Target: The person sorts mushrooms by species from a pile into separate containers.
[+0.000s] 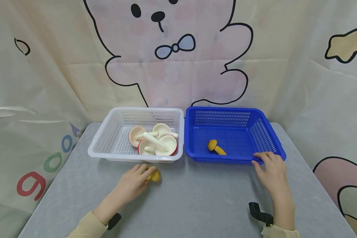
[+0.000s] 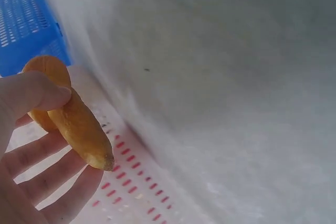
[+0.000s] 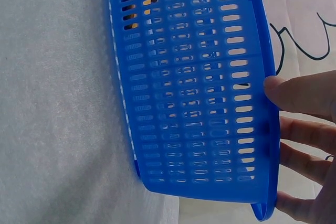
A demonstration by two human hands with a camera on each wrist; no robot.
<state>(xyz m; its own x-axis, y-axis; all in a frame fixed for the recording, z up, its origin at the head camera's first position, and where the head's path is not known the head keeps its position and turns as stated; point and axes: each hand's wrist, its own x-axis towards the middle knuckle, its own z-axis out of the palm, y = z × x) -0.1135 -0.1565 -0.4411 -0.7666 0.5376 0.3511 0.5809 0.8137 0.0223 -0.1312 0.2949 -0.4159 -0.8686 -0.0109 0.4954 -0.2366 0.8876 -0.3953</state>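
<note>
My left hand (image 1: 134, 182) pinches a yellow toy mushroom (image 1: 155, 175) between thumb and fingers, over the table in front of the white basket. In the left wrist view that mushroom (image 2: 81, 129) shows its thick stem, with a darker tip pointing away from the thumb. At the right front corner of the blue basket (image 1: 220, 158), my right hand (image 1: 270, 170) grips the rim. The right wrist view has the thumb on the outer side of the blue basket's rim (image 3: 272, 145) and the fingers behind it. Another yellow mushroom (image 1: 216, 147) lies inside the blue basket.
Beside the blue basket stands a white basket (image 1: 107, 154), holding several cream toy mushrooms (image 1: 162, 142) with red-edged caps. Both are at the back of the grey table (image 1: 196, 198). A printed curtain (image 1: 172, 76) hangs behind them.
</note>
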